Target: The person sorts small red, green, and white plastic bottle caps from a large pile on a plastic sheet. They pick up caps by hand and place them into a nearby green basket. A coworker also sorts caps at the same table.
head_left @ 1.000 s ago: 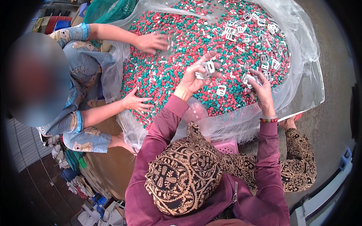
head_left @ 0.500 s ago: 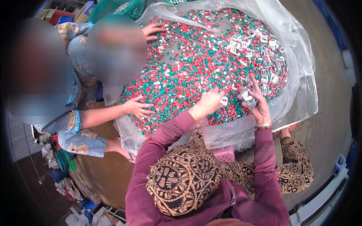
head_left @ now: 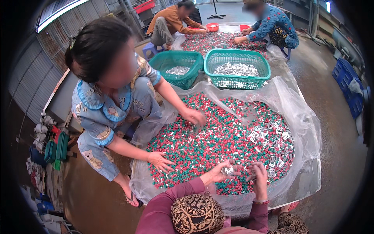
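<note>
My left hand [head_left: 219, 173] is over the near part of a bed of small red, green and white chips [head_left: 202, 148]. Between its curled fingers are whitish, silvery frame-shaped buckles [head_left: 228, 170]. Just to its right is my right hand [head_left: 259, 177], raised with bent fingers; what they hold, if anything, is not clear. Loose silvery buckles [head_left: 272, 134] lie on the chips at the right, beyond my right hand. A translucent plastic sheet [head_left: 302, 128] surrounds the chips, its edge bunched up.
Two green baskets stand beyond the sheet; the right basket [head_left: 269, 72] and left basket [head_left: 175, 56] hold silvery pieces. At left a co-worker in blue [head_left: 113, 101] has both hands at the chips. Two people crouch at another chip pile [head_left: 218, 43]. Blue crates [head_left: 346, 84] stand right.
The view has tilted up, bringing the baskets and far workers into sight. My hands have come closer together, and buckles now show in my left hand. The co-worker's far hand has moved over the chips.
</note>
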`<state>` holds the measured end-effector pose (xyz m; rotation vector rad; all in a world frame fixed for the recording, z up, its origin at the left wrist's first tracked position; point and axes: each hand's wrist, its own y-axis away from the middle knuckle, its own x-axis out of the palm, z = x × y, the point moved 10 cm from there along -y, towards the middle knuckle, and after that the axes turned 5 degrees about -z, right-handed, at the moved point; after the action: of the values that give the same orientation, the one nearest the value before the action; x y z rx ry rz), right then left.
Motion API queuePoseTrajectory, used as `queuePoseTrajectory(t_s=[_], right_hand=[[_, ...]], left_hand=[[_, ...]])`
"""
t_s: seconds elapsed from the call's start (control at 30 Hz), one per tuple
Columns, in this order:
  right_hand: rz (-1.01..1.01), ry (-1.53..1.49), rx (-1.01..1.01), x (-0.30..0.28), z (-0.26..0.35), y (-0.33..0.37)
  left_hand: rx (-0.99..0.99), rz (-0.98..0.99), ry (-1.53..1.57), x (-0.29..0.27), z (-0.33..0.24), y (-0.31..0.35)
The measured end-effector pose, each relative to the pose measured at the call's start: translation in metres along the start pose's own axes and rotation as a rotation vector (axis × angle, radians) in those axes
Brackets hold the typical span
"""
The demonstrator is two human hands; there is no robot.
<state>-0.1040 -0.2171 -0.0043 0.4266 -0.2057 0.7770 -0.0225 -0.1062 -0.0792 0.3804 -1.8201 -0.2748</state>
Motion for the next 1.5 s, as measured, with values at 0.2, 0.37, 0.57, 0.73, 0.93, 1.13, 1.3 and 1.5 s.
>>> queuePoseTrajectory(t_s=[0.2, 0.37, 0.57, 0.73, 0.93, 1.13, 1.3, 1.5], right_hand=[[0.199, 1.055, -0.572, 0.077, 0.004, 0.032], [-0.046, 0.824, -0.569, 0.023, 0.044, 0.031], [-0.279, 0.772, -0.503, -0.058, 0.063, 0.023], [-0.497, 0.549, -0.398, -0.128, 0.038, 0.004], [-0.487, 0.086, -0.058, -0.175, 0.012, 0.002], [-0.567, 1.070, -0.210, -0.156, -0.017, -0.006], [-0.510, 1.098, -0.260, -0.138, -0.041, -0.010], [-0.252, 0.978, -0.496, -0.036, -0.081, -0.033]], left_hand=[[-0.076, -0.197, 0.328, -0.046, 0.071, -0.017], [0.026, -0.226, 0.515, -0.002, 0.017, -0.061], [0.673, -0.088, 0.215, 0.152, -0.289, -0.136], [0.653, -0.241, -0.168, 0.110, -0.285, -0.150], [0.233, -0.059, -1.566, 0.097, -0.070, -0.145], [0.740, 0.413, -2.393, 0.094, 0.054, -0.130], [0.600, 0.363, -2.378, 0.075, 0.052, -0.103], [0.675, 0.012, -2.377, 0.027, -0.037, -0.033]])
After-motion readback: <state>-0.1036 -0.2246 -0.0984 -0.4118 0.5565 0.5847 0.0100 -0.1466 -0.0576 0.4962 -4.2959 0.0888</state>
